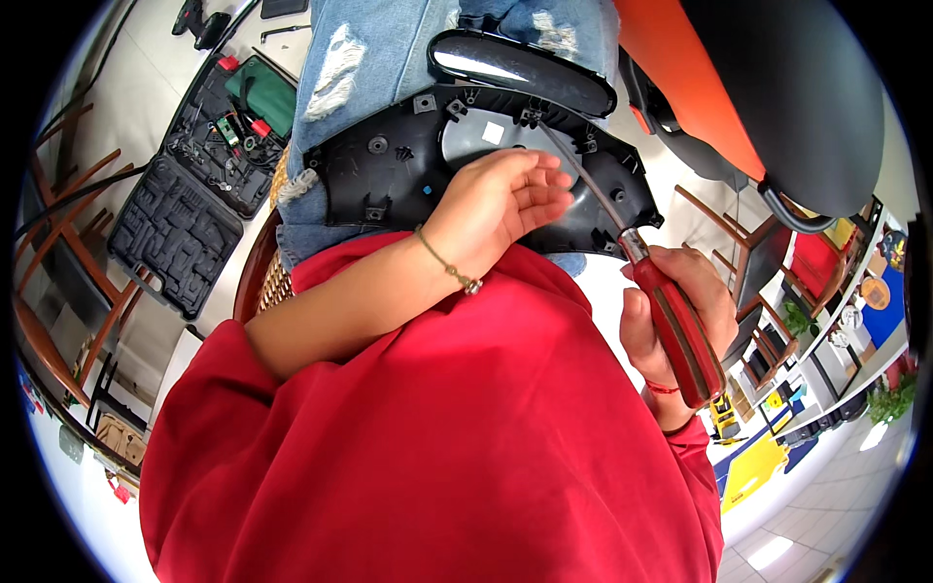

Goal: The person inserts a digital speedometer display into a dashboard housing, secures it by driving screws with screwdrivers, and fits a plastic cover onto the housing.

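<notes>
A black moulded plastic panel [352, 180] lies across my lap with its clips and posts facing up; a grey rounded section [471, 131] shows in its middle. Along its far edge sits a glossy black curved piece [525, 70]. My right hand [695, 291] is wrapped round the red handle of a screwdriver [671, 325]. Its long shaft slants far-left, and the tip is by a clip near the panel's far edge; contact there cannot be made out. Above the panel's middle, my left hand [501, 199] is open, fingers loosely bent, holding nothing visible.
At far left, an opened black tool case [180, 228] holds small parts and a green pouch [260, 95]. A power drill [200, 23] lies beyond it. An orange and black machine part [739, 97] rises close at far right. Wooden chairs [753, 248] stand to the right.
</notes>
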Motion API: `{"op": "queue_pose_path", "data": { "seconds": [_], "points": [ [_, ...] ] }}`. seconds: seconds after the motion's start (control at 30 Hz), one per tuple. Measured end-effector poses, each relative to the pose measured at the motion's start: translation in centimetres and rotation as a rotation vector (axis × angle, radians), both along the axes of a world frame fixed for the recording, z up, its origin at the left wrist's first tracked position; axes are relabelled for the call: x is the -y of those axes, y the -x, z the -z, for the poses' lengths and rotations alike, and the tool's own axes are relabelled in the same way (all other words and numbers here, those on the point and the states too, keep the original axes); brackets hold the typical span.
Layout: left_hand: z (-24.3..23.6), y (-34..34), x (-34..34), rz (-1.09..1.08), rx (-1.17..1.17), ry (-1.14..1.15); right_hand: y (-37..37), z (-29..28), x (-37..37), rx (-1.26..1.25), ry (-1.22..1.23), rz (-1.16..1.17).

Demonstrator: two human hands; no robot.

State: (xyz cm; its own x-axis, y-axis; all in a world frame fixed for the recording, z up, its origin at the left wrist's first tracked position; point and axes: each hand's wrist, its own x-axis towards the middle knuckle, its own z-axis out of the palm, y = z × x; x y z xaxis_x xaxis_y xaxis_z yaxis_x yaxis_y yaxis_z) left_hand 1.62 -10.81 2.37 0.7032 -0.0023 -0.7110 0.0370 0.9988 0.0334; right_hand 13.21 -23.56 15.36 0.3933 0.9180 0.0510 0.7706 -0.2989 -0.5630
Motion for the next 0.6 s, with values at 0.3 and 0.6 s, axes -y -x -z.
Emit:
{"op": "queue_pose_path", "data": {
  "seconds": [0.3, 0.6],
  "points": [
    [2.5, -1.6, -0.2, -0.146, 0.067, 0.193, 0.3, -0.2, 0.0, 0.017, 0.038, -0.012],
    [1.7, -1.6, -0.3, -0.171, 0.035, 0.157, 0.5, -0.3, -0.4, 0.039, 0.018, -0.023]
  ]
}}
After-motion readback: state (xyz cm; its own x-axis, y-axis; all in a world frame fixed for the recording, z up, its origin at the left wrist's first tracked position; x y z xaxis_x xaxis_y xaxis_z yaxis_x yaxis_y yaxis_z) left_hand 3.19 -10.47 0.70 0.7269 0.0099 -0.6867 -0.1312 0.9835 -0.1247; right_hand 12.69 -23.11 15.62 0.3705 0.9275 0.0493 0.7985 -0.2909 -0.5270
